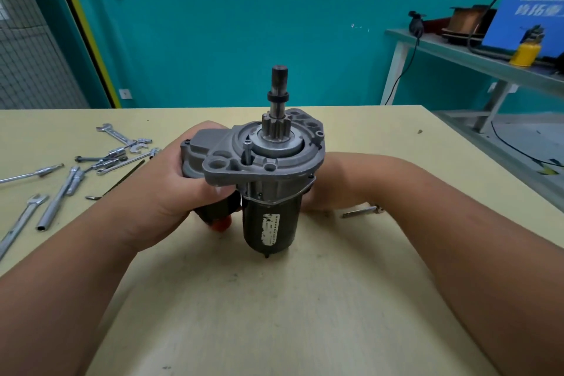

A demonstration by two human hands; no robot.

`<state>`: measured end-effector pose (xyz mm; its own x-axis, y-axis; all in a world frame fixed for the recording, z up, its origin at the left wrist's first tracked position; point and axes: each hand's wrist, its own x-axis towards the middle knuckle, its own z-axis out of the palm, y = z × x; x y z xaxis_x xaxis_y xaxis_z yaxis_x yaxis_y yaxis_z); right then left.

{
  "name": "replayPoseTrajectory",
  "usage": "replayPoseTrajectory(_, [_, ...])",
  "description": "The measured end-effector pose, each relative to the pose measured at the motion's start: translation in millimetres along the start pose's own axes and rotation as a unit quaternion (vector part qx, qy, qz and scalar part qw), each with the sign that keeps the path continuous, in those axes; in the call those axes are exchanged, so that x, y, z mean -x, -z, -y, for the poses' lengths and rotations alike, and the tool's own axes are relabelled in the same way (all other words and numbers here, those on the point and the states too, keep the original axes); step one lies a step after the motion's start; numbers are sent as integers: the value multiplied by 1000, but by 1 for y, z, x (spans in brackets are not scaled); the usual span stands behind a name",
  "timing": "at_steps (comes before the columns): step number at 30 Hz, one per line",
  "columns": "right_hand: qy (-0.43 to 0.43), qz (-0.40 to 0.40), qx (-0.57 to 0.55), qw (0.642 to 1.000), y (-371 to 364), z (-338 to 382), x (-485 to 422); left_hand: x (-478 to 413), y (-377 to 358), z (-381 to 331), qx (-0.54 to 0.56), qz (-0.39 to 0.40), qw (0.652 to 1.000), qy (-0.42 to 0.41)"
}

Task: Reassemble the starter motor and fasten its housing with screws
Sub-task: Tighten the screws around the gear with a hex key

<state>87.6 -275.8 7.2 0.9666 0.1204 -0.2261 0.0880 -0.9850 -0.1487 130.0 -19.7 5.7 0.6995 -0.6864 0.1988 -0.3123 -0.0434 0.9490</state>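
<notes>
Left hand (186, 183) is curled around the grey solenoid side of the black-and-grey cylindrical starter motor (271, 210), which is held upright on the beige table (274, 314). 1 silver screw (247, 148) is seen standing in the housing flange. Right hand (323, 189) is mostly hidden behind the motor, so its grip cannot be told.

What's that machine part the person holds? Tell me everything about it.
The starter motor stands upright on the table: black cylindrical body with a label, grey cast-metal housing on top, toothed pinion and shaft pointing up. One screw sticks up, not driven in. The left hand grips its side; the right hand is behind it.
</notes>
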Motion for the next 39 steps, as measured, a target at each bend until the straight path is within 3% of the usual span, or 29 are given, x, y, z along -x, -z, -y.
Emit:
replayPoseTrajectory(3, [-47, -69, -52, 995, 18, -22, 3, 0, -1, 1, 5, 0, 1000, -5])
replayPoseTrajectory(6, [-46, -199, -153, 967, 42, -43, 13, 2, 0, 1, 19, 6, 1000, -3])
replayPoseTrajectory(9, [27, -317, -358, 878, 63, -41, 28, 2, -2, -4, 2, 8, 1000, 0])
replayPoseTrajectory(11, [100, -302, -510, 799, 75, -29, 39, 2, -5, -6, -25, 5, 1000, -5])
replayPoseTrajectory(13, [161, -263, -574, 758, 83, -16, 49, 1, -8, -9, -56, 1, 998, -13])
replayPoseTrajectory(17, [207, -260, -531, 780, 83, 7, 55, 2, -9, -11, -83, 2, 996, -17])
replayPoseTrajectory(23, [166, -293, -423, 842, 70, 22, 45, 2, -11, -14, -70, 4, 997, -20])
replayPoseTrajectory(30, [157, -335, -366, 854, 72, 23, 47, 4, -11, -15, -55, 0, 998, -22])
replayPoseTrajectory(35, [125, -344, -273, 889, 71, 27, 51, 4, -11, -16, -52, 3, 998, -21])
replayPoseTrajectory(39, [145, -345, -247, 894, 73, 27, 53, 3, -11, -15, -49, 6, 999, -21])
